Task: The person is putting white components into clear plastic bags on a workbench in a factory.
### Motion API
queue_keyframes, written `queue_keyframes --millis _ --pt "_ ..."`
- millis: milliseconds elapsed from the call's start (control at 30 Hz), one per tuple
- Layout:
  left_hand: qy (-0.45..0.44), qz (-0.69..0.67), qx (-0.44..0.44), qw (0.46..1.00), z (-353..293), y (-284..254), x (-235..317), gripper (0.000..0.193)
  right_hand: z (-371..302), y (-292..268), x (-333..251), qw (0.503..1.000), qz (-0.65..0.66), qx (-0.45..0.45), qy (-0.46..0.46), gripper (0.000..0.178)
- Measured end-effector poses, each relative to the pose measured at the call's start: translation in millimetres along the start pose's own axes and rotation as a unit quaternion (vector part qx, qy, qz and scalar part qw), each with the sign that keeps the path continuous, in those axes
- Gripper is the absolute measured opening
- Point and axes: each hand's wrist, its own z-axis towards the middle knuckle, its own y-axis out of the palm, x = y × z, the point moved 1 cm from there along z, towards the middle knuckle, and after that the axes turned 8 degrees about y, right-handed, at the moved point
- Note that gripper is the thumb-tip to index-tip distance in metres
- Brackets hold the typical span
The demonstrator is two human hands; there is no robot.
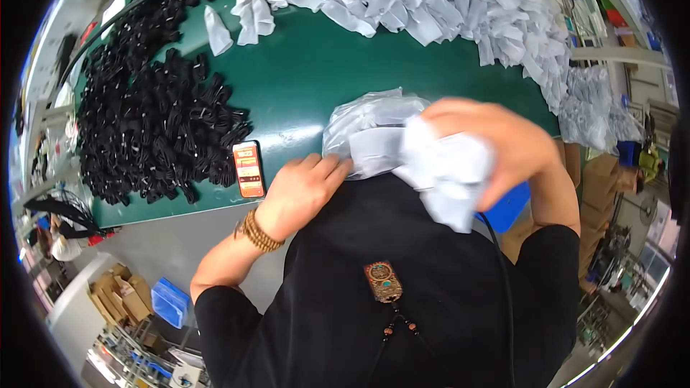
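My right hand (496,140) is closed around a bunch of white translucent plastic bags (449,172), held just above my chest. My left hand (305,190) rests at the near edge of the green table (302,86), its fingertips touching a small stack of the same bags (366,129). A large heap of white bags (445,0) covers the table's far right side. A big pile of bundled black cables (151,115) lies on the left. I wear a beaded bracelet (259,232) on the left wrist.
A phone with an orange screen (248,167) lies at the table's near edge, between the cables and my left hand. One loose white bag (218,29) lies apart. Cardboard boxes (118,294) and a blue bin (170,302) sit on the floor at left.
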Motion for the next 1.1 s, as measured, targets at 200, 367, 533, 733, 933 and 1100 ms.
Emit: queue_keyframes --millis 200,367,533,733,933,1100 --pt "0.051 0.019 0.040 0.998 -8.1 -15.2 9.2 0.013 64.6 57.6 33.5 0.949 -0.150 -0.212 0.178 0.071" --pt "0.057 -0.005 0.112 0.992 -14.6 -20.6 13.3 0.009 76.9 107.6 55.8 0.963 -0.223 -0.085 0.129 0.072" --pt "0.079 -0.055 0.126 0.987 -23.1 -18.7 -0.1 0.012 79.8 142.5 46.1 0.927 -0.338 -0.002 0.161 0.077" --pt "0.077 -0.030 0.100 0.992 -19.2 -24.3 -5.5 0.012 63.3 117.4 71.9 0.968 -0.230 -0.014 0.102 0.108" --pt "0.079 0.019 0.009 0.997 -16.7 -30.3 -10.3 0.008 -2.7 50.2 28.8 0.929 -0.332 -0.069 0.149 0.080" --pt "0.096 0.062 -0.007 0.993 -12.5 -44.1 -27.8 0.009 -31.7 43.9 23.6 0.869 -0.491 -0.027 0.048 0.016"
